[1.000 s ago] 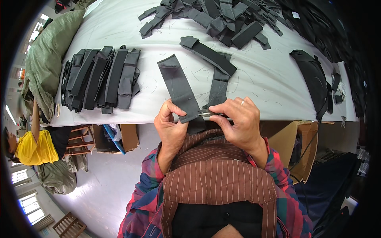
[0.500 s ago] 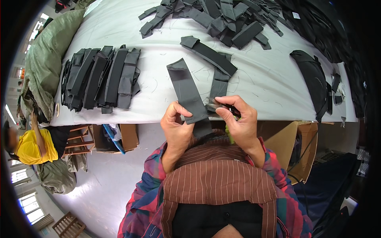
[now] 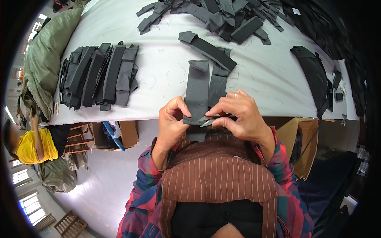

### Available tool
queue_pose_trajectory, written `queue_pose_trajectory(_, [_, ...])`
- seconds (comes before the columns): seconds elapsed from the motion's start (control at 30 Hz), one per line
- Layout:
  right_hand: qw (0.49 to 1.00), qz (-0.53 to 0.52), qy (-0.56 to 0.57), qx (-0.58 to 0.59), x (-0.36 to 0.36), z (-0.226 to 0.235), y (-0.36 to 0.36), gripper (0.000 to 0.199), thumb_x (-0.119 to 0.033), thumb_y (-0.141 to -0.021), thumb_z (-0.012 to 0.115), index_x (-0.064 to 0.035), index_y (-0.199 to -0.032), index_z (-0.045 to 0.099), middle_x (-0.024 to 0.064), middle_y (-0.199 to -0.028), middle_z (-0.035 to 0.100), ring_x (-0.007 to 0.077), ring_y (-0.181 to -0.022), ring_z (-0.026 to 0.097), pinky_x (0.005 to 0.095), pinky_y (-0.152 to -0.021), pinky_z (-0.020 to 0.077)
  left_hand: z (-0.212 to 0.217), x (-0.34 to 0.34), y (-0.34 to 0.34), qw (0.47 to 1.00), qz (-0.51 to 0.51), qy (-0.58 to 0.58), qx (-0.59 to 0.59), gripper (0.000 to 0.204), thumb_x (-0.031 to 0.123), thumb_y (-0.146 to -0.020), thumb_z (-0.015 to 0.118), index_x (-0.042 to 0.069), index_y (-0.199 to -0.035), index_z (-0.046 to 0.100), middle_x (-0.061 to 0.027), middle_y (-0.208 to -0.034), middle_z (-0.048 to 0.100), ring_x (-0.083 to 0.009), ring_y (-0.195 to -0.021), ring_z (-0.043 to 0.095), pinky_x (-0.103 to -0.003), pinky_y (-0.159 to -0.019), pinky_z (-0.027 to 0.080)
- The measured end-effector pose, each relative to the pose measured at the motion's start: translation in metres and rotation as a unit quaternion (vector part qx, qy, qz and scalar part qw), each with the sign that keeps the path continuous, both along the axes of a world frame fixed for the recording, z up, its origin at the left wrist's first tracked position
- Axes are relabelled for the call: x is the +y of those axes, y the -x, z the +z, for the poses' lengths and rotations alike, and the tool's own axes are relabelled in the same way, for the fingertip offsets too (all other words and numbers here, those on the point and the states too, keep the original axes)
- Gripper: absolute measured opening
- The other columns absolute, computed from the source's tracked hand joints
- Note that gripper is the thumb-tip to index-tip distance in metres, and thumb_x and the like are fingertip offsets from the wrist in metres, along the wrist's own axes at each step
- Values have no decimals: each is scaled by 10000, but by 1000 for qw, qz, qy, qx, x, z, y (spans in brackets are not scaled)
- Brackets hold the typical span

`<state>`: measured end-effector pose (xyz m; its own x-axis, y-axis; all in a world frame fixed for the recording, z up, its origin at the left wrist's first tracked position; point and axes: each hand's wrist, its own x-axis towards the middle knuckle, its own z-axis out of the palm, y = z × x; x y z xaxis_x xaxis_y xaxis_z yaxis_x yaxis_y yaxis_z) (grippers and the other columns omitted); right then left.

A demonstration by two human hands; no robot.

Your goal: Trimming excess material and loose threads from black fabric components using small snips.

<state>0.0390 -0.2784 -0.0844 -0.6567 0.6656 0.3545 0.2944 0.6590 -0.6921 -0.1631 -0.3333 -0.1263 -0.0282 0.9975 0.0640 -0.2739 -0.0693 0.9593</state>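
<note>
My left hand (image 3: 173, 119) pinches a dark grey fabric strip (image 3: 197, 85) near its lower end, over the table's front edge. The strip's far part lies on the table, pointing away from me, and its near end hangs below the edge. In my right hand (image 3: 243, 118) is a pair of small thread snips (image 3: 207, 121); their pointed metal blades touch or nearly touch the strip beside my left fingertips. The handles are mostly hidden by my fingers. Just right of the strip lies another grey strip (image 3: 217, 85), with a folded dark strip (image 3: 210, 50) across its far end.
A row of stacked dark strips (image 3: 99, 75) lies at the left on the white-covered table (image 3: 158, 87). A loose heap of strips (image 3: 226, 18) sits at the far side. A black curved fabric piece (image 3: 309, 77) lies at the right. A person in yellow (image 3: 37, 146) is at the left.
The held strip has swung more upright and shifted right. My right hand has moved left and turned, bringing the snips' blades to the strip's lower end by my left fingers.
</note>
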Motion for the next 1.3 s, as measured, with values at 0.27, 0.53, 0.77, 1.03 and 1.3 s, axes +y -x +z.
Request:
queue_pose_trajectory(0.27, [999,25,27,-6,3,5,-5,186,-186,-623,784,-120,-770,689,-11,-645,588,173,-606,469,312,-626,293,2,1,5,996,-78,23,-37,257,-76,-731,691,78,-719,485,31,-760,514,-44,-717,494,-194,-662,403])
queue_pose_trajectory(0.53, [999,24,19,-13,4,10,-7,184,-156,-618,786,-115,-769,690,-12,-651,601,167,-599,475,308,-629,295,6,1,7,996,-81,30,-25,251,-75,-728,686,78,-713,488,35,-749,516,-37,-698,483,-188,-649,395])
queue_pose_trajectory(0.77, [1000,10,27,2,-2,8,1,202,-170,-625,784,-114,-796,692,-8,-656,592,166,-597,470,304,-629,294,4,1,10,995,-86,37,-16,249,-72,-732,683,78,-717,485,35,-740,518,-36,-703,479,-189,-653,393])
queue_pose_trajectory(1.03, [1000,24,13,-14,-2,5,-5,166,-137,-634,776,-121,-774,688,-25,-656,600,161,-601,472,301,-616,291,5,-1,7,995,-85,42,-19,250,-79,-727,679,74,-717,481,32,-740,514,-36,-695,471,-186,-656,387])
queue_pose_trajectory(1.3, [952,-85,265,128,-5,-1,3,266,-74,-729,759,-48,-973,658,14,-843,633,69,-698,522,225,-634,435,3,-2,1,995,-59,-10,84,190,-64,-743,657,42,-738,499,12,-746,521,-65,-704,488,-201,-668,396])
